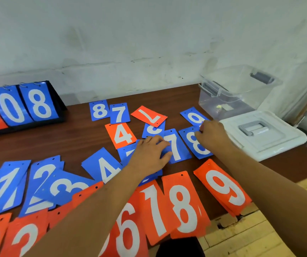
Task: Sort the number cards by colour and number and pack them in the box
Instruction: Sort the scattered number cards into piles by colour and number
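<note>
Where the head camera looks down on the dark wooden table (86, 138), number cards lie scattered across it in blue and orange. The left hand (149, 154) rests flat on the blue cards in the middle, its fingers nearly straight and a little apart, their tips lying on the left edge of a blue 7 (177, 145). The right hand (212, 136) sits on the far corner of a blue 8 (198, 145) just beside that 7, knuckles up and fingers curled under (their tips are hidden, so I cannot tell whether it pinches the card or only touches it). A blue 9 (194, 116) lies just beyond that hand. Farther back are a small blue 8 (99, 110), a small blue 7 (119, 113), an upside-down orange 7 (149, 115) overlapping a half-hidden blue card (153, 129), and an orange 4 (120, 135). To the left, a blue 1 (6, 186), blue 2 (43, 179), blue 3 (63, 186) and blue 4 (104, 167) lie in an overlapping row. Along the near edge lie orange cards, among them an orange 6 (128, 229), orange 8 (184, 204) and orange 9 (223, 186). The clear box (232, 93) stands open at the far right corner against the wall, holding no cards, its white lid (271, 143) flat on the table in front of it. A flip scoreboard (19, 106) stands at the far left.
</note>
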Demonstrator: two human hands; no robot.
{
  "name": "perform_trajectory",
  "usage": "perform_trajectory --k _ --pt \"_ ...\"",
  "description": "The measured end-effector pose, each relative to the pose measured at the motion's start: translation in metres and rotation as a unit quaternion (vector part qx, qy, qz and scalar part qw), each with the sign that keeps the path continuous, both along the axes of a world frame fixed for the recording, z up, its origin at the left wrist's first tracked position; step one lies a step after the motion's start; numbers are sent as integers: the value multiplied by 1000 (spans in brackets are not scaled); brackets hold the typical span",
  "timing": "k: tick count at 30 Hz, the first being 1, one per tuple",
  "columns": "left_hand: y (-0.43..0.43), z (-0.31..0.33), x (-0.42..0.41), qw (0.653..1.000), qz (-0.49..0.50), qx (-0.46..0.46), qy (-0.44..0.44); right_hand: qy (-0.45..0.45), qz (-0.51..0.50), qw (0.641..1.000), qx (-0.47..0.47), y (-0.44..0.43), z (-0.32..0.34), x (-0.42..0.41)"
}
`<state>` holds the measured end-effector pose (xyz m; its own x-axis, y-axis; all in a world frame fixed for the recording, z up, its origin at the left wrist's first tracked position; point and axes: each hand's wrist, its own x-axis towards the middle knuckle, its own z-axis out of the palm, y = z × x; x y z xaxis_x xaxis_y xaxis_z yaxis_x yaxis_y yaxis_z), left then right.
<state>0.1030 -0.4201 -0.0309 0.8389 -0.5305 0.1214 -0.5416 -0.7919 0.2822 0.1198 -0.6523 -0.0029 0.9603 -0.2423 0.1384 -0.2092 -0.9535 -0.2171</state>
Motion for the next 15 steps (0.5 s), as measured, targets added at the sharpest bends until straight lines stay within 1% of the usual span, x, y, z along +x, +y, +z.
perform_trajectory --k 3,5,7,9,11,13,15 --pt "16 13 7 998 16 -55 -11 -38 51 996 68 30 13 20" --pt "36 19 20 993 75 -92 -14 -20 69 990 119 52 17 36" --pt "63 21 38 982 155 -106 -3 9 90 986 141 70 14 59" --pt "90 18 58 965 243 -93 27 41 96 984 146 84 8 81" --pt "109 13 76 945 314 -62 62 75 88 984 133 96 3 98" --pt "120 7 91 931 354 -31 86 101 74 989 84 103 -2 110" --pt "127 1 103 924 370 -5 101 121 58 990 43 108 -6 118"
